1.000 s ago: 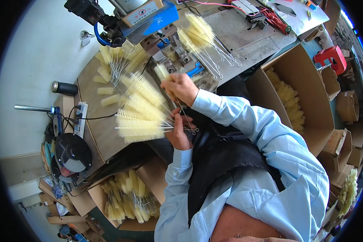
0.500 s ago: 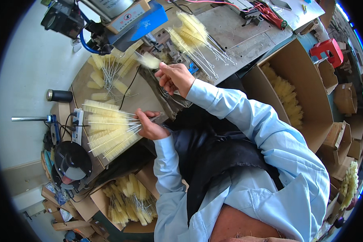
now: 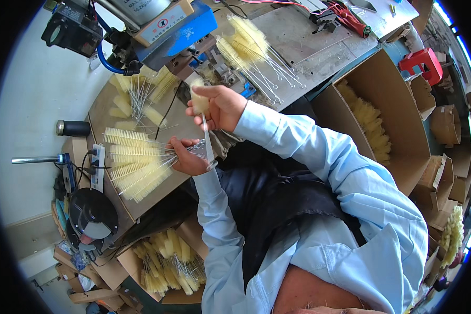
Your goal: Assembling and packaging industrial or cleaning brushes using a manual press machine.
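Note:
My left hand [image 3: 191, 159] is closed around the wire stems of a fanned bundle of pale yellow bottle brushes [image 3: 136, 157]. Their bristle heads point left, and the stem ends show past my fingers. Just above it, my right hand [image 3: 224, 107] grips a single bottle brush [image 3: 199, 100] by its bristle head. That brush hangs upright, its motion-blurred stem reaching down to a looped end beside my left hand. Behind my right hand stands a metal fixture [image 3: 220, 65] under a blue-fronted press [image 3: 180, 36].
Loose brushes [image 3: 137, 97] lie on the bench at left, crossed by a black cable. More brushes [image 3: 246, 44] rest on the metal plate. Cardboard boxes of brushes stand at right [image 3: 403, 125] and below left [image 3: 128, 259]. A black flask [image 3: 73, 128] is at the left edge.
My right hand has drawn the single brush back from the fixture and turned it upright, its looped end now down by my left hand. The bundle in my left hand has shifted slightly.

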Tool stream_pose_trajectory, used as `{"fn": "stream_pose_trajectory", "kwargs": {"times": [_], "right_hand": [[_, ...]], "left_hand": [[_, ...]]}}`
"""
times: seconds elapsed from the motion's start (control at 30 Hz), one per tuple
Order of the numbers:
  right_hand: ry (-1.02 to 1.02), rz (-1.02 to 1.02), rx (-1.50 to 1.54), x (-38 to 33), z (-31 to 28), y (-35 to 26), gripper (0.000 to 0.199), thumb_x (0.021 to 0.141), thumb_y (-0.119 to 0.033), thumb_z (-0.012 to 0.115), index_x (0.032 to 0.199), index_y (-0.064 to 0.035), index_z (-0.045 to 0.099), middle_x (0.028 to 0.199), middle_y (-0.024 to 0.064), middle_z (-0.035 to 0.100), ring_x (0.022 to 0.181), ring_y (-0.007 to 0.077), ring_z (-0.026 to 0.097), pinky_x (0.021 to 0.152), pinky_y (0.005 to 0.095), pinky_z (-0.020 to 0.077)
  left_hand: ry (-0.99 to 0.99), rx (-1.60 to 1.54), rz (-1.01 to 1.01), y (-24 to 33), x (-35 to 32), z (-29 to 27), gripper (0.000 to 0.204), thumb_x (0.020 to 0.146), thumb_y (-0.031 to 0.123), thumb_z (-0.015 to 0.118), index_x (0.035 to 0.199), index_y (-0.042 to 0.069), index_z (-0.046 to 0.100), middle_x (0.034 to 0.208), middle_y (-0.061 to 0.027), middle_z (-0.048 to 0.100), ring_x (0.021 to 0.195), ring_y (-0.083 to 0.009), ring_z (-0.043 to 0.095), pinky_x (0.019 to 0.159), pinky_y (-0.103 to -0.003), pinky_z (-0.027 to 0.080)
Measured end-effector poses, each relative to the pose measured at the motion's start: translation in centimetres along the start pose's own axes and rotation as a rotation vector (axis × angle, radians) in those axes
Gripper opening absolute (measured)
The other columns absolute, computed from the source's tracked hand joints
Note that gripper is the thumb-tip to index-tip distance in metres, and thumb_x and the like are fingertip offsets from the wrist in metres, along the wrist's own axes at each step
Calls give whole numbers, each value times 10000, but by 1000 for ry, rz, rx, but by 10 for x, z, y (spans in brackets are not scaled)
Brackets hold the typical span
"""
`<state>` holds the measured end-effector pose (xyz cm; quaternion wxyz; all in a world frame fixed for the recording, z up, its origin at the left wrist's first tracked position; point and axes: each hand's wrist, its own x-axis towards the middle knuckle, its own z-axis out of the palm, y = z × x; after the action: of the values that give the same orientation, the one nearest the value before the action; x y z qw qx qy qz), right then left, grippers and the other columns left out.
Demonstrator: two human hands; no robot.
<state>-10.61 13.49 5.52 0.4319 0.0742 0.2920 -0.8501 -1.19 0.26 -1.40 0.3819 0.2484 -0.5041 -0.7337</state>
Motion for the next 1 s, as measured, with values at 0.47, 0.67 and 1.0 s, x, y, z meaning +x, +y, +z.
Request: {"fn": "stream_pose_trajectory", "kwargs": {"times": [0.47, 0.67, 1.0], "right_hand": [[120, -240, -83, -44, -48, 13, 327, 1065, -341, 461, 903, -65, 527, 578, -39, 356, 412, 59, 286, 363, 239, 237], [109, -238, -86, -44, -59, -6, 327, 1060, -337, 463, 862, -85, 528, 587, -43, 363, 421, 70, 293, 376, 252, 239], [176, -193, -173, -40, -55, -18, 331, 1064, -344, 473, 859, -87, 514, 569, -65, 329, 411, 52, 264, 372, 239, 247]], "left_hand": [[-5, 7, -36, 1, -1, -1, 149, 973, 140, 582, 917, 12, 530, 639, -40, 489, 541, -155, 518, 572, -321, 475], [10, 74, 16, 1, -1, 0, 173, 962, 153, 597, 866, 34, 516, 641, -32, 475, 540, -160, 512, 564, -320, 465], [-20, 82, 23, -2, 0, -2, 186, 970, 170, 605, 883, 29, 519, 652, -34, 484, 549, -155, 507, 571, -313, 464]]}}
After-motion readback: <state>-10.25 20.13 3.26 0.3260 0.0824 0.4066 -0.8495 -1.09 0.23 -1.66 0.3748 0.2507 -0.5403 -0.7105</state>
